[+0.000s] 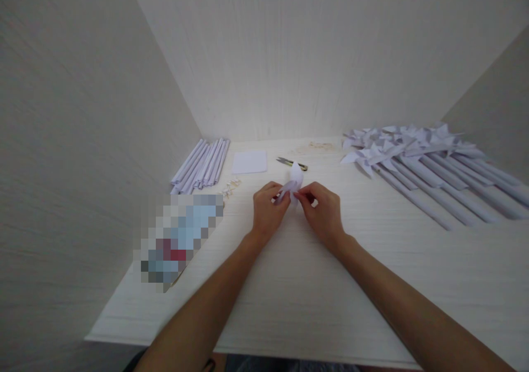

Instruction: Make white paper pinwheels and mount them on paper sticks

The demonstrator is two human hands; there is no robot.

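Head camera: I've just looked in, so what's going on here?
A person's left grip and right grip, both bare hands, pinch a piece of white paper between them, over the table. Small snips lie just beyond it. Off to the left are flat white paper and rolled paper tubes; on the right, paper pinwheels lie heaped at the far ends of more tubes.

white tabletop (314,295) | paper tubes (210,162), left | white paper (249,162) | snips (286,162) | pale bits (228,189) | paper pinwheels (378,154), right | blurred object (188,234), left
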